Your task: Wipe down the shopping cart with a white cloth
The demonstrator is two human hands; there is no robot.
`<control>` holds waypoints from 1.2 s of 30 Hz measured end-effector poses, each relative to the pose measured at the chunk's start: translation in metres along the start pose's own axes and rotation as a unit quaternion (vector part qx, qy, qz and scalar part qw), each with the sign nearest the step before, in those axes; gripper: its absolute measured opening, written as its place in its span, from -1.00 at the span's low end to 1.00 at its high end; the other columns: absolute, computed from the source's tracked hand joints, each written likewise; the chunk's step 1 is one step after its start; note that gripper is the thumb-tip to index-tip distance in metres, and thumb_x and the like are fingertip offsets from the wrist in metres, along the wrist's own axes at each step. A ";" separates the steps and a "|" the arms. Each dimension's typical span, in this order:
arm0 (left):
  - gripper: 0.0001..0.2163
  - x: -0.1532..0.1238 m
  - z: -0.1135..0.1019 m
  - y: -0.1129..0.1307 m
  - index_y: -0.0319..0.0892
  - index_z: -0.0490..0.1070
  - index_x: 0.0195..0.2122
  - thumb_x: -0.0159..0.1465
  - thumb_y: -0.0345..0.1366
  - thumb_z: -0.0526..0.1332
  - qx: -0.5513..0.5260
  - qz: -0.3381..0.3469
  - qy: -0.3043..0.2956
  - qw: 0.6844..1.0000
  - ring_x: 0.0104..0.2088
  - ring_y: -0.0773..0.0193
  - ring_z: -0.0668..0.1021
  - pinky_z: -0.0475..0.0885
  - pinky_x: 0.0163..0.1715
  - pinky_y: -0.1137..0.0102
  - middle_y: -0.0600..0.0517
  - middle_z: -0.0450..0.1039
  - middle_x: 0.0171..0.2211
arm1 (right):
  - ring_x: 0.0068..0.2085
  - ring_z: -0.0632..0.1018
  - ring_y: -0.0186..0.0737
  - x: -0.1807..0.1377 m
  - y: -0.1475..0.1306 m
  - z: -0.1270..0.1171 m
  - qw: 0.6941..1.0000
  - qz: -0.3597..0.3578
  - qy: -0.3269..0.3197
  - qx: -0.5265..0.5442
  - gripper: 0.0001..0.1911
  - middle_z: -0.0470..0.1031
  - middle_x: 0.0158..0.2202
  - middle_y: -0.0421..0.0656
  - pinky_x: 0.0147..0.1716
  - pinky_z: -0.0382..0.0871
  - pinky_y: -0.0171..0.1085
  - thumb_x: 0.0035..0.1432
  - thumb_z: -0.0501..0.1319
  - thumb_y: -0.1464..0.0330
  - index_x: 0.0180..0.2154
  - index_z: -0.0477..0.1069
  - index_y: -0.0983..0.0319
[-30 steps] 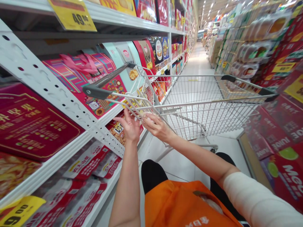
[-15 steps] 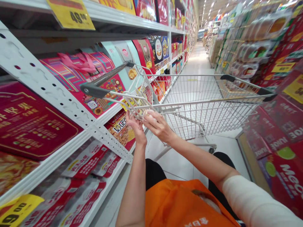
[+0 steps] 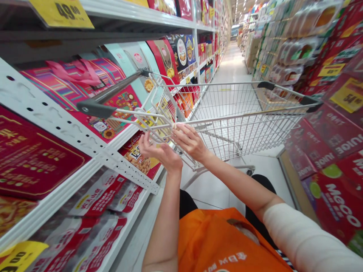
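Observation:
A wire shopping cart stands in front of me, its grey handle pointing toward the left shelf. My left hand is palm up and cupped, fingers apart, just beneath the folding wire flap at the cart's near end. My right hand reaches in from the right, its fingertips pinched together on the flap's wire rail. Whether anything small is also inside those fingers is hidden. The cart's basket looks empty.
White shelving on the left holds red gift boxes, a striped pink bag and a yellow price tag. Red juice cartons are stacked on the right. Orange fabric covers my front. The aisle floor runs ahead.
My view has shifted right and down a little. My left hand turned palm up and dropped below the flap. My right hand rose to the wire rail.

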State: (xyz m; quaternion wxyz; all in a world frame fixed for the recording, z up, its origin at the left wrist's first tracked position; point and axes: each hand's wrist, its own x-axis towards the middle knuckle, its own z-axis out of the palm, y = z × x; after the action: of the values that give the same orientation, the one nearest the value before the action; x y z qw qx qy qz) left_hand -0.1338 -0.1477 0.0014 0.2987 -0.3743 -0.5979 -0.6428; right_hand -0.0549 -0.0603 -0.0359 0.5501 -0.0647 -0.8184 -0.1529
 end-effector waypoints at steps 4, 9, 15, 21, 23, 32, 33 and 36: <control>-0.47 0.006 0.015 0.021 -0.12 0.37 0.05 0.43 0.06 -0.25 -0.036 0.098 -0.145 0.984 0.16 0.15 0.36 0.17 0.24 0.13 -0.13 0.36 0.06 | 0.25 0.42 -0.05 -0.015 0.016 -0.007 1.000 0.007 0.014 -0.006 -0.71 0.55 0.06 -0.05 0.16 0.45 -0.03 0.30 0.13 0.50 0.03 0.46 0.27; -0.34 0.016 0.045 0.023 -0.12 0.42 0.00 0.41 0.07 -0.41 -0.128 0.096 -0.250 0.955 0.08 0.20 0.46 0.29 0.13 0.22 -0.08 0.48 0.01 | 0.29 0.36 -0.13 -0.025 0.034 -0.011 1.000 0.029 -0.012 0.004 -0.68 0.52 0.10 -0.07 0.27 0.35 0.00 0.32 0.09 0.52 0.05 0.44 0.22; -0.24 0.017 0.063 0.028 -0.06 0.50 -0.02 0.39 0.06 -0.50 -0.009 0.127 -0.351 0.928 -0.03 0.20 0.51 0.14 0.14 0.16 -0.02 0.58 -0.07 | 0.22 0.45 -0.18 -0.041 0.051 -0.023 1.000 0.016 -0.012 -0.001 -0.71 0.57 0.02 -0.09 0.21 0.43 -0.04 0.33 0.08 0.52 -0.02 0.49 0.23; -0.20 0.013 0.074 0.044 -0.01 0.55 -0.07 0.38 0.07 -0.53 0.023 0.112 -0.402 0.908 -0.05 0.18 0.51 0.09 0.11 0.11 0.00 0.60 -0.09 | 0.26 0.41 -0.13 -0.052 0.070 -0.041 0.999 0.036 0.007 -0.033 -0.68 0.54 0.08 -0.08 0.24 0.39 0.03 0.33 0.09 0.51 0.05 0.45 0.23; -0.18 0.009 0.081 0.054 -0.02 0.56 -0.08 0.36 0.08 -0.54 0.010 0.107 -0.426 0.898 -0.03 0.20 0.51 0.10 0.12 0.13 0.00 0.60 -0.08 | 0.25 0.41 -0.16 -0.058 0.078 -0.043 0.999 0.030 0.001 -0.016 -0.67 0.54 0.07 -0.08 0.25 0.38 0.02 0.34 0.06 0.52 0.04 0.46 0.23; -0.16 -0.002 0.105 0.073 -0.04 0.58 -0.16 0.35 0.11 -0.54 -0.006 0.095 -0.437 0.895 -0.03 0.17 0.54 0.17 0.07 0.14 -0.03 0.62 -0.15 | 0.28 0.37 -0.15 -0.084 0.101 -0.069 0.994 0.097 0.017 -0.041 -0.62 0.53 0.10 -0.10 0.27 0.36 0.03 0.30 0.16 0.48 0.13 0.40 0.18; -0.15 -0.004 0.109 0.076 -0.04 0.59 -0.17 0.35 0.11 -0.54 -0.006 0.095 -0.442 0.892 -0.03 0.17 0.54 0.17 0.07 0.14 -0.03 0.62 -0.15 | 0.28 0.38 -0.17 -0.085 0.105 -0.071 0.995 0.091 0.019 -0.039 -0.63 0.53 0.10 -0.11 0.29 0.34 0.03 0.31 0.15 0.49 0.12 0.41 0.18; -0.15 -0.011 0.120 0.084 -0.09 0.57 -0.16 0.34 0.15 -0.53 -0.004 0.095 -0.457 0.884 -0.06 0.15 0.55 0.19 0.06 0.14 -0.06 0.61 -0.14 | 0.22 0.44 -0.19 -0.096 0.114 -0.074 0.993 0.099 0.018 -0.054 -0.69 0.56 0.06 -0.13 0.24 0.40 -0.01 0.33 0.12 0.48 0.05 0.46 0.18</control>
State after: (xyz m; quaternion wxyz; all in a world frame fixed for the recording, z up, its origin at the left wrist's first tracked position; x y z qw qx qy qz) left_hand -0.0436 -0.0380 0.0385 0.0503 -0.6832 -0.6268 -0.3713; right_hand 0.0786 0.0293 -0.0779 0.5727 -0.1727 -0.7885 -0.1431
